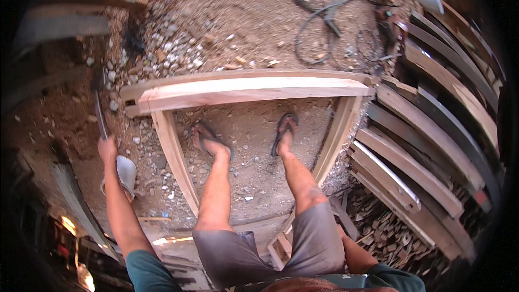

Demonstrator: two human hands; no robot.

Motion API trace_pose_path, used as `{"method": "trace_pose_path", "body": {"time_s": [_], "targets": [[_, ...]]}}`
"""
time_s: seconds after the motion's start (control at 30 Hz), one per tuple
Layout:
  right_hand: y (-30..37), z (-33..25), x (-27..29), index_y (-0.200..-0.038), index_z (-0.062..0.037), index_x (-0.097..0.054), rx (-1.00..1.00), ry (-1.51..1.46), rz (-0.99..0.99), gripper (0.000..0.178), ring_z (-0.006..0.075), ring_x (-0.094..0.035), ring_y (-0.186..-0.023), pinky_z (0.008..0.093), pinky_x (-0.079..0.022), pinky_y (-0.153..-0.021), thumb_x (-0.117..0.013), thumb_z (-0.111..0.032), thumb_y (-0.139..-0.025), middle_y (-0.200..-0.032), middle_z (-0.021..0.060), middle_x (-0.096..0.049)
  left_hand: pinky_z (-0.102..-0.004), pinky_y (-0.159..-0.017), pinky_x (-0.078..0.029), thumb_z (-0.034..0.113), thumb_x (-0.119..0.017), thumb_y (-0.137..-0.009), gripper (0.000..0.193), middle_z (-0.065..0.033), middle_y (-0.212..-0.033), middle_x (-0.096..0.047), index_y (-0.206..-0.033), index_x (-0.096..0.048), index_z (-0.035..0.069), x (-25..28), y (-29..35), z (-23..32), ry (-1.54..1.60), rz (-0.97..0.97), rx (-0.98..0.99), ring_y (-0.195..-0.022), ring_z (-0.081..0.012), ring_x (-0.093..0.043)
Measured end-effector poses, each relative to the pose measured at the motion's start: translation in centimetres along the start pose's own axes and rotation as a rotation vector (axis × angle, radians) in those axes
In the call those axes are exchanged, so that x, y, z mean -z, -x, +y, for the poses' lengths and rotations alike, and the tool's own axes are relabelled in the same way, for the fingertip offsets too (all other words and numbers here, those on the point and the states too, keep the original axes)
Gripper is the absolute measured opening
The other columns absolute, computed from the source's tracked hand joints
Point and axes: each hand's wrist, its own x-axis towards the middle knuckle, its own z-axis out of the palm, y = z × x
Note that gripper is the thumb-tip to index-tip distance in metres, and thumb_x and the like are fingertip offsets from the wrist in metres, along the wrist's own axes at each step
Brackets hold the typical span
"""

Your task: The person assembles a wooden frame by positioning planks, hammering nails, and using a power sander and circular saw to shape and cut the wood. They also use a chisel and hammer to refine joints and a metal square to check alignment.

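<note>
My left hand (107, 145), out at the left, is closed round the handle of what looks like a hammer (100, 114); its dark head is blurred against the soil. In front of me lies a pale wooden frame (243, 93), with a thick crossbeam at the far side and two side rails (177, 161) running back toward me. A slot is cut in the beam's left end. Both my sandalled feet stand inside the frame. My right hand (341, 231) is down beside my right thigh, mostly hidden by the shorts, so its fingers do not show.
Stacked planks (427, 113) fill the right side, with wood scraps (386, 238) below them. A grey cable (300, 32) loops over the dirt at the far right. White stones (173, 40) lie beyond the frame. A whitish container (126, 173) is beside my left forearm; more timber (70, 27) lies far left.
</note>
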Motion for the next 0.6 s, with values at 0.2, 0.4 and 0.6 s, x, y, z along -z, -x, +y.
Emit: {"method": "trace_pose_path", "body": {"time_s": [0.2, 0.4, 0.6], "targets": [[5.4, -0.1, 4.4, -0.095, 0.0023, -0.068, 0.258, 0.538, 0.418, 0.031, 0.0350, -0.071, -0.082, 0.0446, -0.053, -0.076, -0.063, -0.029, -0.093, -0.090, 0.0282, -0.070, -0.0461, -0.094, -0.051, 0.027, -0.071, -0.082, 0.053, -0.0325, -0.114, -0.065, -0.117, -0.061, -0.011, 6.7, 24.3, 11.9, -0.088, -0.508, 0.103, -0.105, -0.0410, -0.064], [11.3, -20.6, 4.5, -0.134, 0.0003, -0.060, 0.721, -0.029, 0.225, 0.040, 0.0202, -0.070, -0.103, 0.0343, -0.055, -0.095, -0.068, -0.021, -0.101, -0.116, 0.0129, -0.073, -0.0335, -0.049, -0.041, 0.011, -0.068, -0.077, 0.035, -0.0004, -0.074, -0.057, -0.108, -0.057, 0.002, 5.5, 53.9, 27.3, 0.298, -0.801, -0.157, -0.057, -0.0124, -0.050], [6.4, -22.3, 8.5, -0.120, -0.0074, -0.053, 0.446, -1.026, -0.074, 0.029, 0.0192, -0.067, -0.068, 0.0357, -0.057, -0.058, -0.068, -0.021, -0.100, -0.085, 0.0091, -0.065, -0.0363, -0.073, -0.053, 0.020, -0.072, -0.087, 0.037, -0.0085, -0.090, -0.069, -0.118, -0.064, 0.000, -5.0, 71.0, 38.9, -0.115, -1.220, -0.552, -0.082, -0.0156, -0.063]]}}
